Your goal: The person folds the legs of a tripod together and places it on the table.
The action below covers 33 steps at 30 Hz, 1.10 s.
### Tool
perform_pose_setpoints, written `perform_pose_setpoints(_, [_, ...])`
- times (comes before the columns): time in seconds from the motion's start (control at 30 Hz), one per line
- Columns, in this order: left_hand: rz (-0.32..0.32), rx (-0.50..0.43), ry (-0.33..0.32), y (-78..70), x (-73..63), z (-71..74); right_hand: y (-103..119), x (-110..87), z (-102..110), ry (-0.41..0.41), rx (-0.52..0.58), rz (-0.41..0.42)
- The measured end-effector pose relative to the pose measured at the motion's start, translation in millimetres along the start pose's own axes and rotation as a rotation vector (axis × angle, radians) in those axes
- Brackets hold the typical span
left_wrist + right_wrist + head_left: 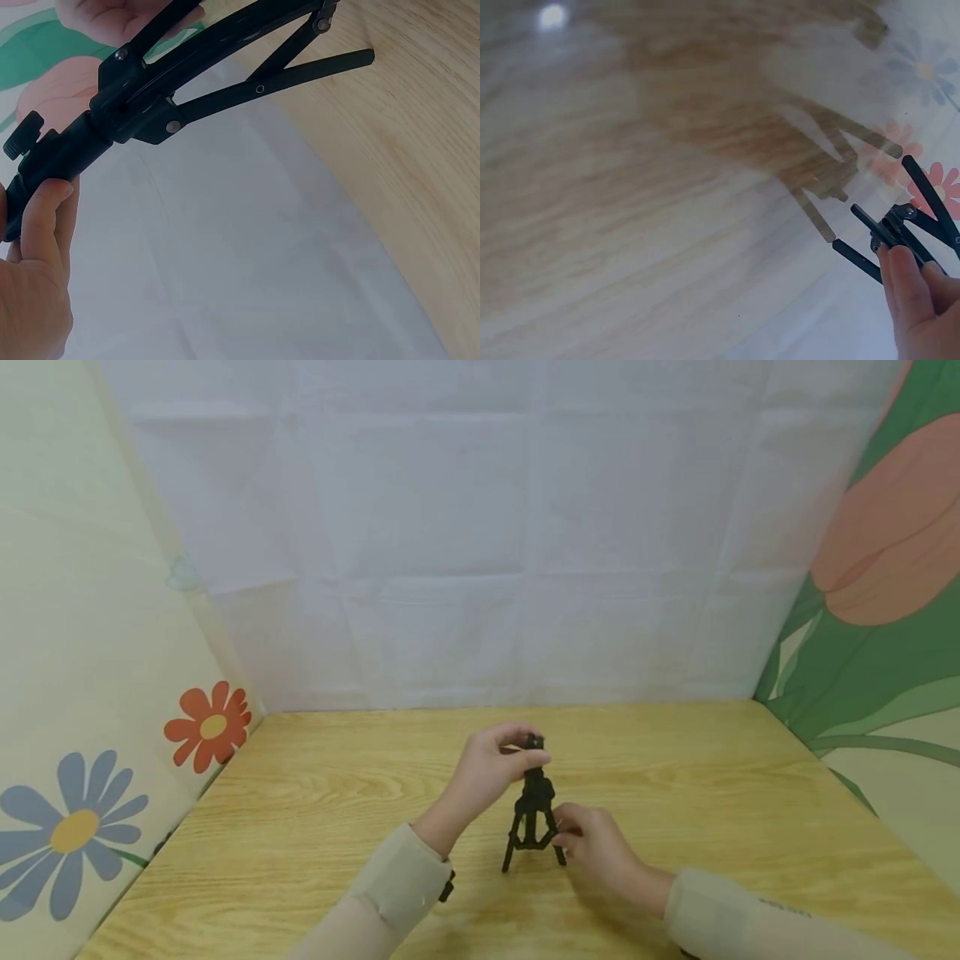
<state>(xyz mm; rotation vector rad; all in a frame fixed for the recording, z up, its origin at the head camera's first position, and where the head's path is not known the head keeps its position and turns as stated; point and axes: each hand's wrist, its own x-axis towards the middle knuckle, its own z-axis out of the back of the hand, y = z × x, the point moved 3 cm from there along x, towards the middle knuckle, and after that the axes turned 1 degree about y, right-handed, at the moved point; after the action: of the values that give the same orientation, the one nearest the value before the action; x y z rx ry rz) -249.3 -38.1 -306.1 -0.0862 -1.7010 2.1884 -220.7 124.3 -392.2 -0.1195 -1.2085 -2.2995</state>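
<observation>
A small black tripod point(536, 795) stands upright near the middle of the table, its legs spread and joined by braces. My left hand point(491, 767) grips its top section from the left. In the left wrist view, the fingers of this hand point(41, 262) wrap the tripod's tube point(64, 157) just below a side knob point(24, 135). My right hand point(600, 850) pinches the right leg partway down, with thumb and fingertips together. Seen from the right wrist, that hand point(922, 307) covers part of the leg, while the foot ends point(847, 253) of other legs meet their reflections in the tabletop.
The wood-grain tabletop point(337, 793) is glossy and ends at a creased white sheet point(435, 527) behind. Flower-printed panels rise at the left point(67, 635) and right point(885, 543) sides. A dark band point(447, 887) shows at the left cuff.
</observation>
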Motion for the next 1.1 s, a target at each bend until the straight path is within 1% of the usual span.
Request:
perform_pose_setpoints(0.2, [0.031,-0.036,-0.013,0.2,1.1,1.2,0.7,0.7,-0.3,0.007,0.047,-0.035])
perform_pose_setpoints(0.33, [0.038,-0.044,-0.003,-0.2,1.4,-0.4,-0.1,1.0,0.6,0.021,0.068,-0.021])
perform_pose_setpoints(0.47, [0.030,-0.045,0.021,0.0,1.8,-3.9,-1.6,2.0,1.3,0.028,0.045,0.019])
perform_pose_setpoints(0.53, [0.032,-0.058,0.022,0.5,1.8,-5.3,-2.4,2.6,1.6,0.029,0.026,0.030])
perform_pose_setpoints(0.63, [0.033,-0.082,0.006,0.4,1.0,-6.8,-3.3,3.6,2.1,0.023,0.001,0.034])
perform_pose_setpoints(0.73, [0.039,-0.110,-0.020,-0.1,0.3,-8.0,-3.3,4.6,2.9,0.019,0.002,0.043])
perform_pose_setpoints(0.83, [0.037,-0.101,-0.044,-0.9,-1.0,-9.2,-3.2,5.5,3.5,0.027,0.012,0.048])
perform_pose_setpoints(0.93, [0.019,-0.072,-0.054,-1.9,-3.4,-9.8,-4.0,6.6,4.1,0.036,0.019,0.037])
perform_pose_setpoints(1.0, [0.000,-0.051,-0.043,-2.0,-5.2,-9.6,-5.6,8.0,4.8,0.032,0.019,0.026])
perform_pose_setpoints(1.1, [-0.019,-0.034,-0.006,0.3,-8.5,-8.8,-7.7,10.3,6.7,0.016,0.014,0.017])
